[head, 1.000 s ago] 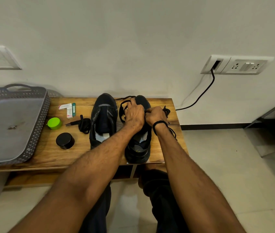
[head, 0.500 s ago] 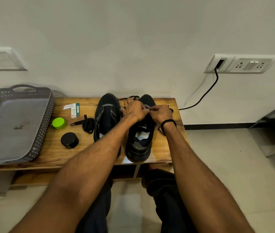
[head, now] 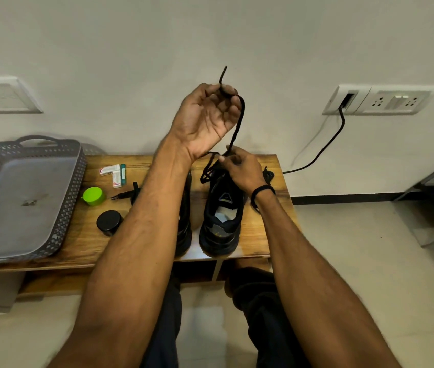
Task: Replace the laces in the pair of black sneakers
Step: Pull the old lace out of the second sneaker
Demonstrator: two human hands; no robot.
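Nearest the person, the right-side sneaker [head: 221,221] stood heel-first on the wooden bench [head: 259,235]. The other sneaker [head: 185,235] stood just beside it, mostly hidden behind the left forearm. Half a second earlier both hands had been bunched low over the laced part of that right-side shoe. By this moment the right hand [head: 241,170] had stayed down there, its fingers curled and pinching the black lace [head: 239,115] just above the shoe. The left hand [head: 206,120] had risen well clear of the bench, palm turned towards the camera. Its thumb and bent fingers gripped the lace near its tip, and a short end stuck up past them. The lace ran taut between the two hands, with a slack loop drooping over the shoe's front. This looked like a length being drawn through an eyelet, though whether the lace was going in or coming out could not be told. Either way this shoe seemed unfinished, and a bundled black lace [head: 132,193] lay farther left on the bench.
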